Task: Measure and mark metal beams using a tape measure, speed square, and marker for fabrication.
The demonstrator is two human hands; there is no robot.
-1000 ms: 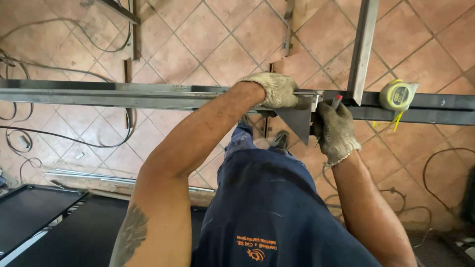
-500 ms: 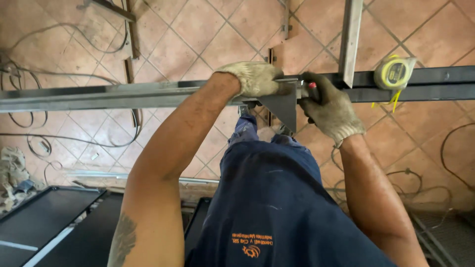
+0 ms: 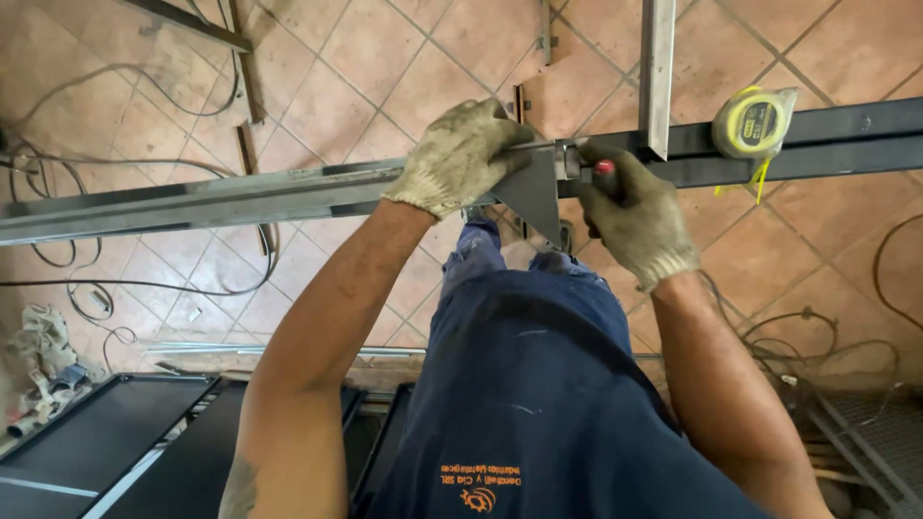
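1. Centrally, a long steel bar (image 3: 240, 197) spans the view from left to right, raised above a terracotta tile floor (image 3: 385, 58).
2. Left hand (image 3: 461, 154), gloved, is curled closed over the bar's upper edge, its fingers pressing a grey triangular metal square (image 3: 532, 192) against the bar.
3. Right hand (image 3: 635, 216), gloved, is wrapped shut around a red-tipped tool (image 3: 604, 167) just beside the square; the tool's kind cannot be told.
4. An upright steel strip (image 3: 657, 67) meets the bar just right of the hands, closing that side; the bar's left length lies open.
5. A yellow tape measure (image 3: 753, 123), round-cornered with a pale label on its face, sits on the bar well right of the strip, a yellow strap hanging below it.
6. Black cables (image 3: 115, 279) loop across the floor at left; more trail at lower right.
7. Dark flat panels (image 3: 106, 442) lie at lower left, beside a heap of rags (image 3: 38, 360).
8. Blue work trousers (image 3: 538, 384) carry a small orange printed emblem near the bottom edge.
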